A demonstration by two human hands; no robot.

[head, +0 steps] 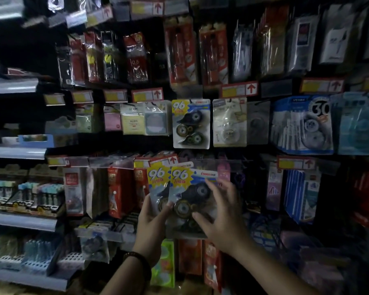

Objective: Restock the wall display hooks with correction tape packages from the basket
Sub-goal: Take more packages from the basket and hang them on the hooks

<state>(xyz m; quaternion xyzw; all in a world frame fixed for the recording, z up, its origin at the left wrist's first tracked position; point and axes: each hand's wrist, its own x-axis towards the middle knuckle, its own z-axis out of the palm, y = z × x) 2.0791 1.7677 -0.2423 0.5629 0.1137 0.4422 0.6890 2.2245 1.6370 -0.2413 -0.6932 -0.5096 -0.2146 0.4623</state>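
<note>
Room: tight, hanging packs edge to edge.
Cards: two overlapping yellow-and-blue correction tape blister cards (184, 184), below matching hung card (191, 124).
Left hand (151, 220): grasping their left edges.
Right hand (219, 211): spread flat against front card.

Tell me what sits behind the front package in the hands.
A second matching package, offset left; the left hand grips both. Only its left strip shows; the front package covers the rest.
</note>
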